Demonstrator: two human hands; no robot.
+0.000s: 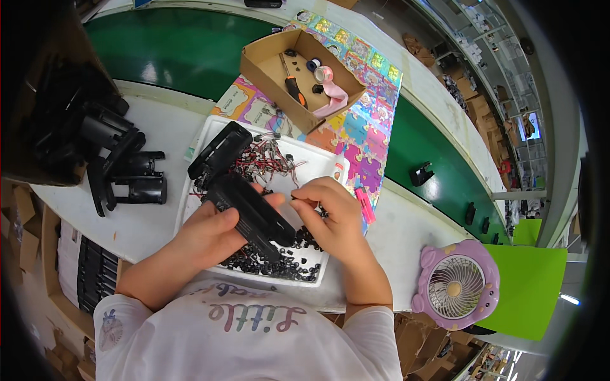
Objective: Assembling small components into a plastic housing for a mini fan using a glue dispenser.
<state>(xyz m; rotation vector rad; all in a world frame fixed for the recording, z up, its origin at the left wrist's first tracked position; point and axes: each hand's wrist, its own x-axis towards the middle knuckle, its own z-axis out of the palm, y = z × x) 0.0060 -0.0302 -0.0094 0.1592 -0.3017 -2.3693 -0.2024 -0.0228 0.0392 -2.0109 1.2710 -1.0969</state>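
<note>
My left hand (204,233) is wrapped round a long black plastic housing (249,208), held at a slant over a white foam tray (323,270). Close to the housing's right side, my right hand (335,219) pinches with thumb and forefinger; a tiny dark bit shows at the fingertips, too small to name. Many small black plastic pieces (295,268) lie in the near part of the tray. Small parts with red and black wires (270,157) are heaped in its far part. A second black housing (219,151) rests across the tray's far left side.
Beyond the tray, a cardboard box (272,95) holds an orange-black screwdriver (293,89) and rolls of tape. Black shells (141,181) stand at left beside a full carton (57,136). A pink fan (454,286) is at right. Black parts lie on the green belt (416,155).
</note>
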